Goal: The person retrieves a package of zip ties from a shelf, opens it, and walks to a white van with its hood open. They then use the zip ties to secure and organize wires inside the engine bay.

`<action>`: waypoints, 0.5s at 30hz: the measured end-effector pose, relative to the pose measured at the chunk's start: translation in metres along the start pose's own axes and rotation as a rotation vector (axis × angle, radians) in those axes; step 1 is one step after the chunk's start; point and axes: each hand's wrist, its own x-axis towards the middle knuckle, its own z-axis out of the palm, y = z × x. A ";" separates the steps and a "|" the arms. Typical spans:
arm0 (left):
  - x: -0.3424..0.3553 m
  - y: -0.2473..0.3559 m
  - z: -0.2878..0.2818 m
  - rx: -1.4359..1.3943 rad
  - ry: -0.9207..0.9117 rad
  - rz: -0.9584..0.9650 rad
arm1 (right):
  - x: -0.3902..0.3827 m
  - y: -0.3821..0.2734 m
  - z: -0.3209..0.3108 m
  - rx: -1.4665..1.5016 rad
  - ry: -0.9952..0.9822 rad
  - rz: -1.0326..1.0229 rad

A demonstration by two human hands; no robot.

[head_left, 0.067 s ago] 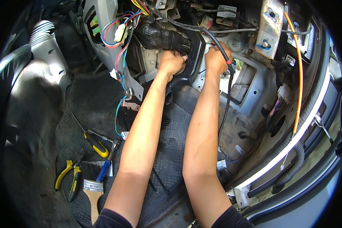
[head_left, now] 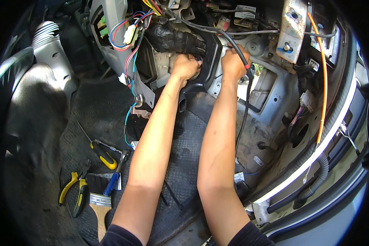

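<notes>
Under an opened-up vehicle dashboard, my left hand (head_left: 186,67) has its fingers curled in beside a black plastic duct (head_left: 213,53), just below a black taped bundle (head_left: 170,37). My right hand (head_left: 233,63) is closed at the edge of the grey metal panel (head_left: 270,100), on the other side of the duct. A black cable (head_left: 246,100) with red bands runs across that hand and down beside the forearm. Whatever the fingers of either hand grip is hidden.
Yellow-black pliers (head_left: 81,192), screwdrivers (head_left: 108,160) and a wide brush (head_left: 99,208) lie on the rubber floor mat (head_left: 98,102) at left. Coloured wires with connectors (head_left: 130,35) hang above them. A rusty bracket (head_left: 290,30), orange cable (head_left: 323,82) and door sill (head_left: 296,174) are at right.
</notes>
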 end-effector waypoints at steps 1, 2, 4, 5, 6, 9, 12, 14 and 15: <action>0.002 -0.002 -0.001 -0.071 0.001 -0.013 | 0.002 0.001 0.002 0.002 -0.009 -0.010; 0.003 -0.003 -0.002 -0.140 0.003 -0.026 | 0.004 0.002 0.005 0.005 -0.017 -0.018; 0.005 -0.003 -0.006 -0.111 -0.031 -0.047 | 0.008 0.004 0.009 0.031 -0.015 -0.050; 0.006 -0.002 -0.007 -0.099 -0.053 -0.047 | 0.009 0.005 0.011 0.045 -0.027 -0.054; 0.006 -0.002 -0.009 -0.142 -0.088 -0.063 | 0.010 0.006 0.012 0.058 -0.039 -0.058; 0.004 0.000 -0.011 -0.203 -0.148 -0.084 | 0.008 0.005 0.014 0.080 -0.082 -0.047; 0.004 0.002 -0.010 -0.173 -0.111 -0.113 | 0.005 0.002 0.015 0.056 -0.061 -0.056; 0.004 0.002 -0.011 -0.193 -0.100 -0.136 | 0.005 -0.002 0.017 -0.081 -0.096 -0.027; 0.005 0.003 -0.011 -0.197 -0.103 -0.163 | 0.006 -0.004 0.018 -0.096 -0.091 -0.019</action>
